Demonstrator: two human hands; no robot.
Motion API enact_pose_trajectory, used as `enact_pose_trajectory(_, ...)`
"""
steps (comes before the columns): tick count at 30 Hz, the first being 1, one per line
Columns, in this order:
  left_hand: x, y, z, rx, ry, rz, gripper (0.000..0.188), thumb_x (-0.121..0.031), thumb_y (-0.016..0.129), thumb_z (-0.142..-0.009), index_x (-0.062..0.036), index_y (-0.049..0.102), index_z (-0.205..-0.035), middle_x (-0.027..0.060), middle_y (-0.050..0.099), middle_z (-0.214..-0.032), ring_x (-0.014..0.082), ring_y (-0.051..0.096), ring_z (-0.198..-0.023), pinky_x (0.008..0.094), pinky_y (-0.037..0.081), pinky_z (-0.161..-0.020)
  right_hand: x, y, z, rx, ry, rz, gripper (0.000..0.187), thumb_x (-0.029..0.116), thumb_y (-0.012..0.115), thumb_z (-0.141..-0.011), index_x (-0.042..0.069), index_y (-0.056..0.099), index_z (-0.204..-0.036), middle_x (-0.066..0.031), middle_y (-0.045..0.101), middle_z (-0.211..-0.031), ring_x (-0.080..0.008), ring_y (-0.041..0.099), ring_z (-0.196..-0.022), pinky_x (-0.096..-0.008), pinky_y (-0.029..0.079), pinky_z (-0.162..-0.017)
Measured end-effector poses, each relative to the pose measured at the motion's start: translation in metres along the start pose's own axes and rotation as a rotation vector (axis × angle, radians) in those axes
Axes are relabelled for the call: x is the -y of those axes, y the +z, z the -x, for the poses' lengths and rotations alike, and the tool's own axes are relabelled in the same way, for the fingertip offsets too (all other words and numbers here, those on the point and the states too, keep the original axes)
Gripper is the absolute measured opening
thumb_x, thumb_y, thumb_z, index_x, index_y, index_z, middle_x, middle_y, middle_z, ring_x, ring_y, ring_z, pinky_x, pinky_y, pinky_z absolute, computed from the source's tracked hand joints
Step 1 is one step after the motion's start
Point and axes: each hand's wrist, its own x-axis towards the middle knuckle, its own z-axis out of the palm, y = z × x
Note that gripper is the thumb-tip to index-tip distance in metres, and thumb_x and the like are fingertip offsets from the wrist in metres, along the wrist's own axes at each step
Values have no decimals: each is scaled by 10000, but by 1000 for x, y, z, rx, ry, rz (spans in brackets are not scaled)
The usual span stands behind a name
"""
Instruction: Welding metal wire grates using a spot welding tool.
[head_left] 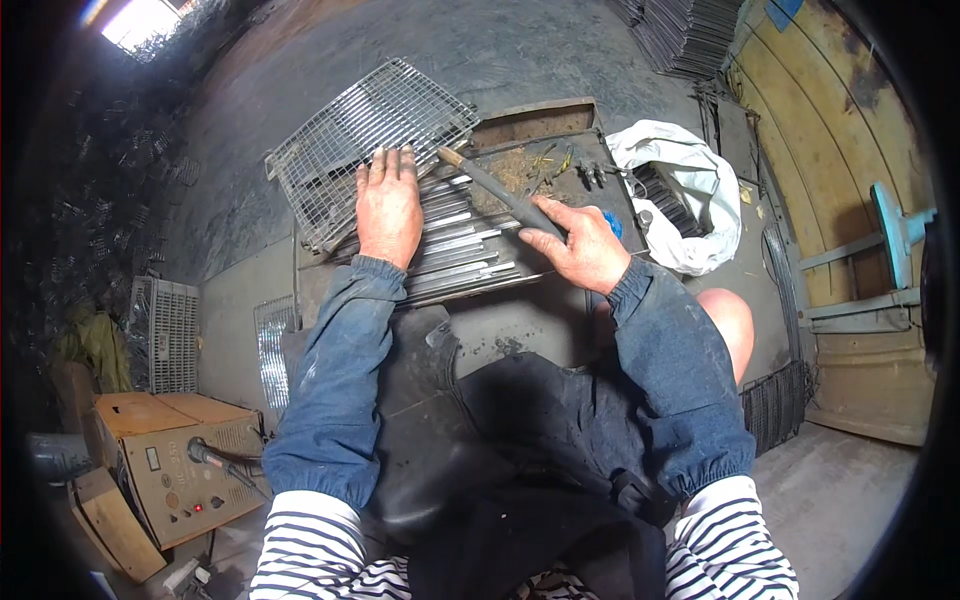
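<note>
The largest thing before us was the low desk [572, 190], and across its far left part slanted the wire grid [370, 125], its leftmost corner seemingly past the desk's edge. We judged the grid stiff in its plane but light, apt to flex a little if lifted by one corner; the outer wires looked the best hold. Next in size came the loose metal bars [450, 250], laid side by side with staggered ends. These seemed rigid, smooth and likely to slide or roll, so we would have taken them near mid-length. Our left hand [390, 205] lay flat with fingers extended over the grid's near edge, clasping nothing that we could see. Our right hand [580, 245] was curled around the near end of a long dark tool [495, 187], which looked sturdy; its brown tip sat just beside the grid.

As for room, the floor [520, 60] stretched widely beyond the desk. To the right, the white sack [722, 200] stood close and narrowed any sweep that way. The raised metal ledge [535, 120] bounded the far side, and before it the small pliers [545, 175] lay where a low pass could have snagged them.
</note>
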Motion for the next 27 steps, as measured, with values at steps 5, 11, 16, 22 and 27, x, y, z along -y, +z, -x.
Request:
enact_pose_trajectory(5, 9, 7, 7, -41, 29, 8, 503, -86, 566, -891, 16, 558, -1383, 199, 574, -1408, 357, 478, -1386, 515, 358, -1168, 8, -1, -2, 14, -35, -41, 395, 245, 707, -941, -4, 638, -1240, -233, 728, -962, -365, 732, -895, -425, 562, -803)
enact_pose_trajectory(11, 1, 5, 1, -49, 34, 19, 476, -87, 581, -879, -12, 599, -1348, 192, 582, -1394, 352, 496, -1367, 524, 354, -1168, 3, 1, -1, 12, -22, -45, 404, 231, 713, -930, -20, 634, -1237, -239, 723, -951, -364, 729, -874, -426, 556, -777)
enact_pose_trajectory(16, -4, -8, 0, 62, 33, -68, 464, -142, 598, -906, -3, 589, -1349, 174, 600, -1386, 327, 493, -1379, 521, 357, -1162, 7, -2, -1, 1, 8, -62, 460, 243, 745, -910, -38, 632, -1256, -236, 722, -979, -382, 726, -898, -395, 563, -789)
enact_pose_trajectory(22, 1, 1, 0, -88, 12, 7, 434, -64, 526, -915, 16, 582, -1338, 194, 611, -1361, 352, 532, -1336, 532, 389, -1132, 5, -2, 1, -31, -36, -3, 427, 241, 718, -926, -5, 630, -1264, -242, 723, -937, -411, 720, -863, -425, 568, -772)
enact_pose_trajectory(27, 9, -31, 7, -14, -103, 540, 636, -53, 704, -810, 33, 522, -1414, 248, 534, -1445, 377, 461, -1398, 469, 369, -1171, 10, -9, 7, -34, -37, -40, 460, 233, 716, -934, -57, 618, -1278, -257, 728, -980, -368, 740, -902, -395, 565, -811)
